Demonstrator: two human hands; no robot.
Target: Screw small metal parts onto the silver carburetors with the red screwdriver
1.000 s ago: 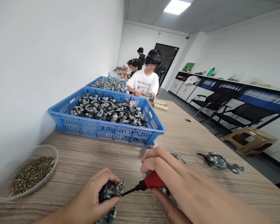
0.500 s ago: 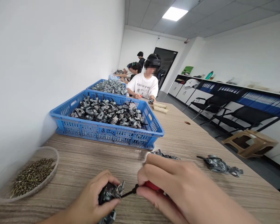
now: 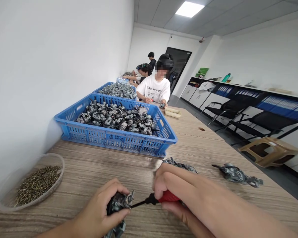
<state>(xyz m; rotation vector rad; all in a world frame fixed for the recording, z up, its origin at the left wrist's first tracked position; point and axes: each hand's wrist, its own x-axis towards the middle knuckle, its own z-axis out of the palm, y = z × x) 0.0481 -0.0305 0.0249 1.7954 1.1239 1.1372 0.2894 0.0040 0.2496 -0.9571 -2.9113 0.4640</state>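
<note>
My left hand (image 3: 101, 211) is closed around a small dark metal carburetor part (image 3: 118, 205) at the table's near edge. My right hand (image 3: 186, 195) grips a red-handled screwdriver (image 3: 164, 197). Its black shaft points left, and the tip rests on a fitting at the top of the part. Another metal part (image 3: 180, 163) lies just behind my right hand, half hidden by the fingers.
A blue crate (image 3: 115, 137) full of metal parts sits ahead, with a second crate (image 3: 118, 89) behind it. A clear dish of screws (image 3: 33, 183) stands at the left. One loose part (image 3: 238, 175) lies at the right. Other people sit working farther along the wooden table (image 3: 196, 135).
The view shifted a little. My right hand slid slightly left then back along the screwdriver, showing more of the red handle again. My left hand keeps holding the part in place.
</note>
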